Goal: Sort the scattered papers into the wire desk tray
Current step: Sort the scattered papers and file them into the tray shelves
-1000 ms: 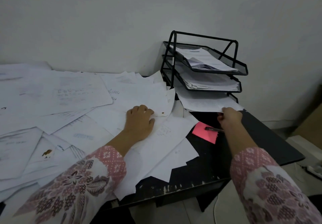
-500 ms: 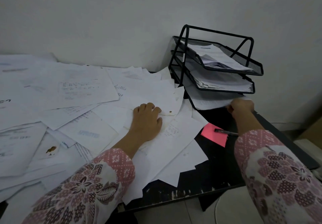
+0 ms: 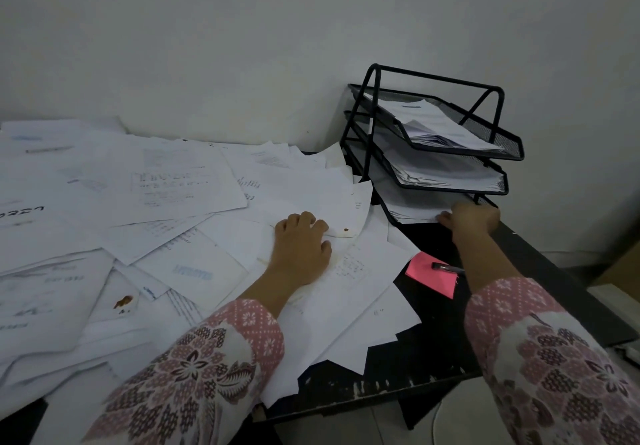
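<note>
Right hand (image 3: 472, 218) seemingly grips papers (image 3: 412, 207) in black tray (image 3: 433, 148), against wall (image 3: 242, 46).

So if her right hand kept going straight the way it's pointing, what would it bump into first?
Most likely the sheets in the bottom tier of the black wire mesh desk tray. The right hand already touches their front edge, pointing inward; behind lie the tray's back and the white wall, though depth is hard to judge.

Black wire tray (image 3: 450, 148); white papers (image 3: 180, 184); pink note (image 3: 431, 276); pink floral sleeves (image 3: 194, 372).
</note>
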